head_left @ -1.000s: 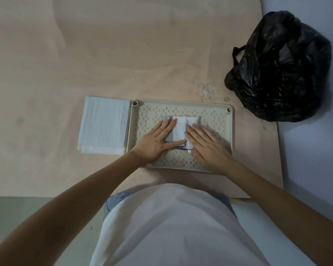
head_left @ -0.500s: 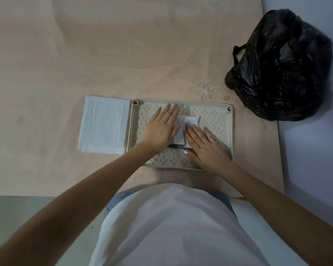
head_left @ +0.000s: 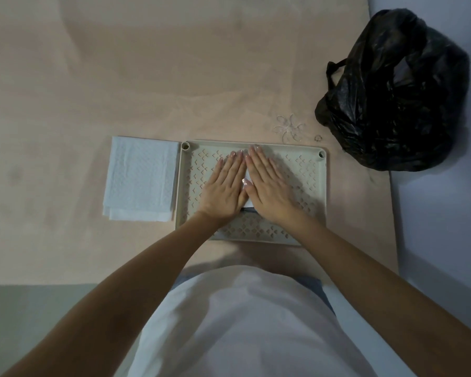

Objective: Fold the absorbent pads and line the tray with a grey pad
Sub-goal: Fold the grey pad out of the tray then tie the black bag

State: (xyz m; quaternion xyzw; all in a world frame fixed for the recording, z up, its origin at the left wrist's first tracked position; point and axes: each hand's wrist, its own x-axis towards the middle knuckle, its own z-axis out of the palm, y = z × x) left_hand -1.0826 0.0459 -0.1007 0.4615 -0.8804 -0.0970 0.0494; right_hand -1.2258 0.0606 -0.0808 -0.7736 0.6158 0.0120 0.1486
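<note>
Left hand [head_left: 225, 187] flat, fingers straight and together, pressed palm-down on the middle of the tray [head_left: 314, 191], fingertips reaching toward the far rim. Right hand [head_left: 269, 186] likewise flat and straight-fingered, laid just beside the left, the two index fingers nearly meeting near the far edge and forming a narrow wedge. Holding nothing in either; both simply pressing down. Between and beneath them, a small folded pad [head_left: 248, 177], only a pale sliver visible in the gap, with a darker grey-blue edge peeking out near the wrists; the rest hidden under the palms, so its full shape cannot be told. Tray pale beige, rectangular, perforated with small cut-out patterns, a round hole at each far corner, lying on the tabletop [head_left: 147, 77] close to the near edge. Just beside the tray's left rim, almost touching, a larger folded white pad [head_left: 140, 178], textured, with layered edges showing at the near side. Well apart at the far right, a crumpled black plastic bag [head_left: 394, 91], resting at the tabletop's right edge. Near the tray's far right corner, a faint flower-shaped mark [head_left: 288, 127] on the surface. Bare forearms reaching in from below over a pale garment.
</note>
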